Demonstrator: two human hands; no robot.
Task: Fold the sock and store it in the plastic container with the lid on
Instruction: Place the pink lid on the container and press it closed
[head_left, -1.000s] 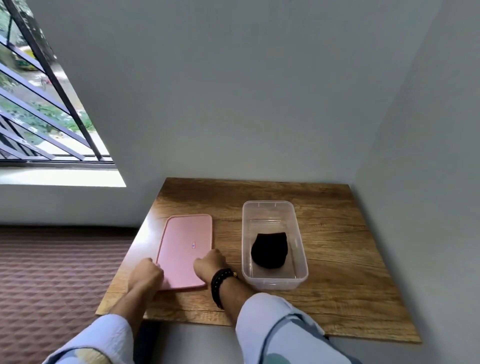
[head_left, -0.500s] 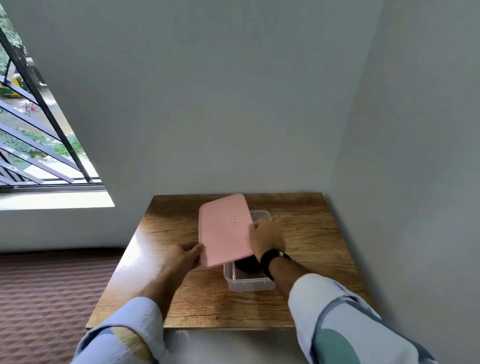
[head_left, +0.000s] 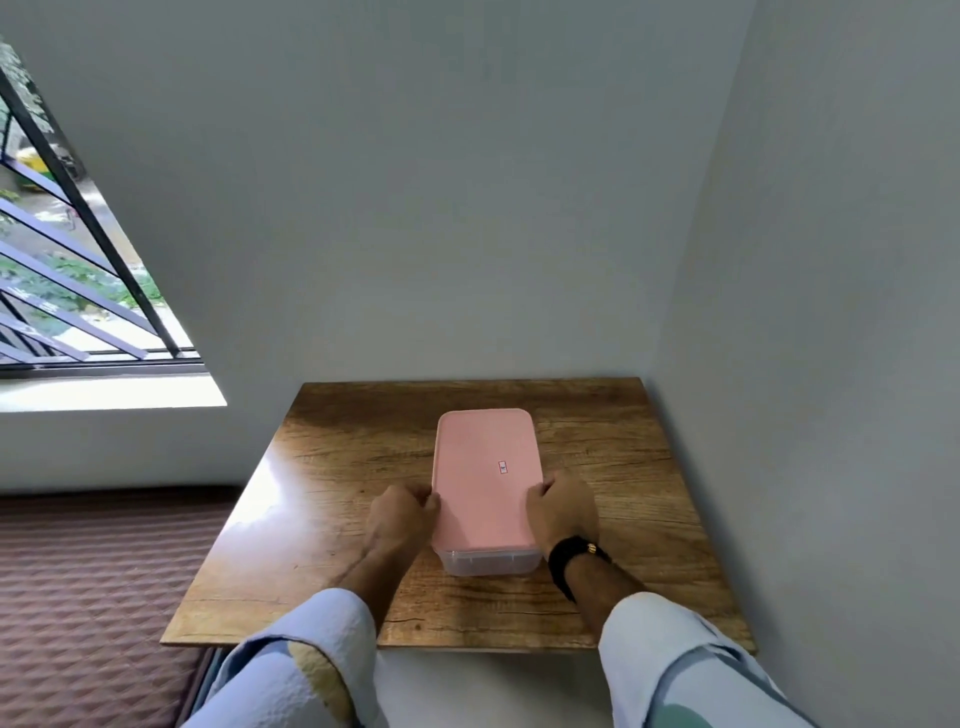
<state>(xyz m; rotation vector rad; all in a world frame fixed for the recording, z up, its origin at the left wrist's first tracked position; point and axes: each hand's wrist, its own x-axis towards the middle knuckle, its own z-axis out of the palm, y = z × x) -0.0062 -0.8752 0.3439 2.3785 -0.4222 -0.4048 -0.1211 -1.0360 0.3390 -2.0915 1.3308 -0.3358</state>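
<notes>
A pink lid lies flat on top of the clear plastic container, covering it; only the container's near end wall shows below the lid. The black sock is hidden under the lid. My left hand grips the lid's left edge near the front, fingers curled around it. My right hand, with a black wristband, grips the lid's right edge opposite. Both hands press against the lid's sides.
The container sits mid-way on a small wooden table pushed into a corner of grey walls. A barred window is at the left. A brown patterned mattress lies below the table's left edge.
Both hands lifted the pink lid from the table's left side, carried it right over the container with the sock, and set it flat on top.
</notes>
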